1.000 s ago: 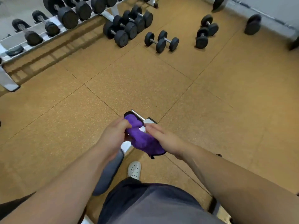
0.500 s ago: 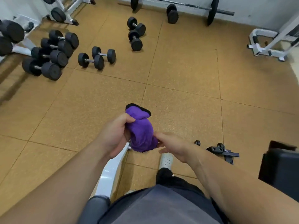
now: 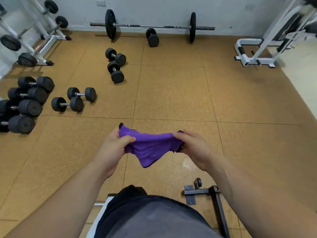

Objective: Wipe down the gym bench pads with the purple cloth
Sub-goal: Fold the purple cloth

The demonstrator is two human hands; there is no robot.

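The purple cloth (image 3: 149, 146) with a dark trim is stretched out in the air between both hands, above the floor in front of me. My left hand (image 3: 112, 148) pinches its left end and my right hand (image 3: 193, 148) pinches its right end; the middle sags to a point. No bench pad shows in this view. A white bench frame piece (image 3: 101, 212) lies under my body at the bottom, and a black frame foot with a small wheel (image 3: 200, 191) lies at the lower right.
Several black dumbbells (image 3: 73, 99) lie on the floor at left and centre-left. A loaded barbell (image 3: 151, 26) rests along the back wall. White racks stand at the far left (image 3: 42, 43) and far right (image 3: 253, 54). The brown tiled floor (image 3: 171, 93) stretches ahead.
The view has swung right and up, bringing the back wall and barbell into sight. The bunched cloth has been pulled open sideways between my hands, which moved apart.
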